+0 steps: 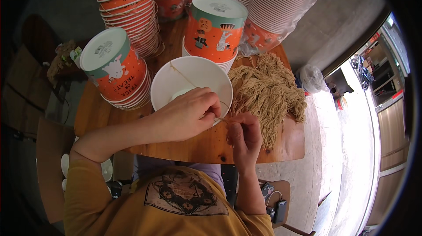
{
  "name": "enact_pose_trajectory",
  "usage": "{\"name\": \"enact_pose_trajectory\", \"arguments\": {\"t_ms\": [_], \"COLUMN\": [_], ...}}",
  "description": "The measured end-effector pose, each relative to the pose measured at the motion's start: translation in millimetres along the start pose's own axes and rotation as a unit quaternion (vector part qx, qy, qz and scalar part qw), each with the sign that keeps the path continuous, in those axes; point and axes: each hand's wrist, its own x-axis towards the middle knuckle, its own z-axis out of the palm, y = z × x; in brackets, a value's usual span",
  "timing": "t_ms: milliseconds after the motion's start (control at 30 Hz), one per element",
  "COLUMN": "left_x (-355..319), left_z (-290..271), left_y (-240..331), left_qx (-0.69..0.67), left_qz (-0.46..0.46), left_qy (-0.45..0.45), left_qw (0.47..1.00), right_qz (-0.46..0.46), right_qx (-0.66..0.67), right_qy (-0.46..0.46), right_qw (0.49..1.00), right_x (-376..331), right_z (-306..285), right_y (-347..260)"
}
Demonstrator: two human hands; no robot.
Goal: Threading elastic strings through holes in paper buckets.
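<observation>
One round bucket, white inside, mouth upward [176, 86]: on a varnished brown wooden table [184, 151], near its front edge. One thin tan cord [183, 76]: running across the bucket's mouth. Left hand [192, 112]: reaching over the bucket, thumb and fingers closed together at the near-right rim, apparently on the cord; the exact contact is partly hidden. Right hand [246, 135]: just beside, thumb and forefinger pinching the cord. One loose heap of tan yarn [270, 93]: right of the bucket. One stack of upturned orange-and-green printed buckets [215, 36]: behind it.
</observation>
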Motion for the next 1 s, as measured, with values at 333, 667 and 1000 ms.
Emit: {"name": "enact_pose_trajectory", "arguments": {"t_ms": [333, 667, 1000], "left_x": [0, -4, -5], "left_z": [2, -5, -10], "left_y": [-3, -3, -18], "left_qx": [-0.023, 0.077, 0.077], "left_qz": [-0.005, 0.050, 0.068], "left_qy": [-0.002, 0.005, 0.042], "left_qw": [1.000, 0.996, 0.994], "right_qz": [-0.126, -0.177, -0.058], "right_qx": [-0.327, -0.398, -0.323], "right_qy": [-0.002, -0.011, -0.061], "right_qw": [0.936, 0.900, 0.942], "right_x": [9, 9, 6], "right_z": [9, 5, 5], "right_y": [-11, -12, -22]}}
